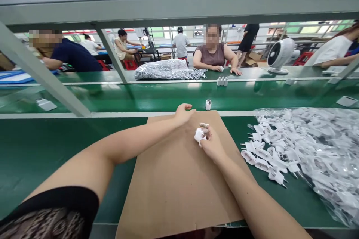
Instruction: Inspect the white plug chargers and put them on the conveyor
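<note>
My left hand (pixel 184 113) reaches over the far edge of a brown cardboard sheet (pixel 179 186), its fingers apart and nothing seen in them. Over the sheet's far right part, my right hand (pixel 211 140) grips a small white plastic part (pixel 199 135) between thumb and fingers; one finger has a whitish covering. Just beyond the sheet, a white boxy piece (pixel 208 105) stands upright on the green surface. To the right lies a pile of white plug parts with metal pins (pixel 263 153), partly on and under clear plastic.
A metal shelf beam (pixel 179 7) crosses above, with slanted posts at left. Farther back are a bag of parts (pixel 168 69), several white pieces (pixel 222 80), a white fan (pixel 280 55) and a seated person (pixel 211 54). Flat white pieces (pixel 47 104) lie at left.
</note>
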`<state>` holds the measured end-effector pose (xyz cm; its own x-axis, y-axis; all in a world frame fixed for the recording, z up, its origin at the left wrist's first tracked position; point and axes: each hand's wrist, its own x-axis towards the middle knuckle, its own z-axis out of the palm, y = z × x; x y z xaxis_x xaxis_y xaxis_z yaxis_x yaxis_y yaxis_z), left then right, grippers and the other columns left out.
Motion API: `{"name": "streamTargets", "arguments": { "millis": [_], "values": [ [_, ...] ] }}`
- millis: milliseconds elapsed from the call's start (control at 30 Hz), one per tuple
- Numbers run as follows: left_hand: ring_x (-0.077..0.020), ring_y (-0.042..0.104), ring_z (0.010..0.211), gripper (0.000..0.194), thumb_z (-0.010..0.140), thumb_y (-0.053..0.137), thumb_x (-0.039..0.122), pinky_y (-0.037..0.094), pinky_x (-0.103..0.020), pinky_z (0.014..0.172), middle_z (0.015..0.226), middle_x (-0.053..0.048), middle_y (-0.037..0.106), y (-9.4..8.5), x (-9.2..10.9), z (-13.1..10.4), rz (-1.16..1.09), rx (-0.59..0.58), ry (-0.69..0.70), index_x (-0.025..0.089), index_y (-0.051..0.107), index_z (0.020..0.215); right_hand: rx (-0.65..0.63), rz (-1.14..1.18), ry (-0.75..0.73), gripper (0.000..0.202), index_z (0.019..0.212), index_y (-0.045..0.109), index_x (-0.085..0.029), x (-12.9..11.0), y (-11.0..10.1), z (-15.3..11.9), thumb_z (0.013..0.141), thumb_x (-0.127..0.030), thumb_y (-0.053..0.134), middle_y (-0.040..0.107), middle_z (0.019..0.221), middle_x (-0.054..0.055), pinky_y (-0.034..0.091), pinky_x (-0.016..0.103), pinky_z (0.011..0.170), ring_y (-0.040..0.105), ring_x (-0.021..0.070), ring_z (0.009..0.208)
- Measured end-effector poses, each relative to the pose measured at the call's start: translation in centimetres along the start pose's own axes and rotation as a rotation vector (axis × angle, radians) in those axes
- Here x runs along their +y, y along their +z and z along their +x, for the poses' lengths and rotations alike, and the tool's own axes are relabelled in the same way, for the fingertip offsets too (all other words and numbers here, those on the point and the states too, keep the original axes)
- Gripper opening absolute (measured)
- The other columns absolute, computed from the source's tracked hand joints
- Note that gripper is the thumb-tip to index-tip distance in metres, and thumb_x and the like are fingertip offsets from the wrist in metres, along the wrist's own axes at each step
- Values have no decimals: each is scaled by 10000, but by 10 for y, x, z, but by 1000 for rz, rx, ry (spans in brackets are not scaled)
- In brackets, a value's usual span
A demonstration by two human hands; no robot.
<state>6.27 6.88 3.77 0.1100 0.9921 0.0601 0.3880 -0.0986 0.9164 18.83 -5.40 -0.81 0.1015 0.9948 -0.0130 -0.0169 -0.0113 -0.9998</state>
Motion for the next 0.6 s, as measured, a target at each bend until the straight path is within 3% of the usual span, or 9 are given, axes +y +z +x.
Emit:
{"name": "streamTargets", "arguments": {
  "millis": [67,167,233,333,467,600],
  "values": [
    [-346,596,1289,460,808,829,362,460,-434,1088,1376,-224,607,19,13,24,101,3,24,127,636,1153,-2,-12,41,569,1191,523,-229,-3,0,-1,668,-335,720,649,876,5,412,261,525,574,161,626],
    [-421,519,1377,704,640,961,412,407,-471,1141,1420,-253,585,45,27,40,272,-13,54,115,649,1197,20,-29,75,545,1073,538,-232,-3,-1,-2,606,-360,789,680,872,31,431,266,540,594,174,652],
    [-458,564,1316,637,601,982,362,440,-503,1095,1283,-268,670,56,33,45,380,-47,21,97,695,1104,61,-48,78,515,1000,576,-235,0,-3,0,571,-375,824,693,848,46,458,283,548,609,191,660],
    [-385,648,1227,334,810,834,284,498,-455,1009,1192,-235,724,63,32,52,474,-83,-31,124,724,1082,47,-76,41,445,940,628,-237,5,-6,5,572,-393,824,710,860,61,487,298,557,640,219,712],
    [-329,597,1305,285,965,629,262,485,-424,1029,1327,-193,680,50,22,42,499,-99,14,161,688,1225,35,-82,85,487,1001,667,-223,5,-8,6,543,-359,762,741,914,68,532,320,645,669,234,780],
    [-302,602,1279,337,973,611,328,484,-399,1033,1352,-103,683,10,6,4,446,-179,120,210,659,1285,142,-194,57,565,1089,715,-211,2,-20,4,546,-362,665,767,1018,81,532,344,735,707,285,939]
  ]
}}
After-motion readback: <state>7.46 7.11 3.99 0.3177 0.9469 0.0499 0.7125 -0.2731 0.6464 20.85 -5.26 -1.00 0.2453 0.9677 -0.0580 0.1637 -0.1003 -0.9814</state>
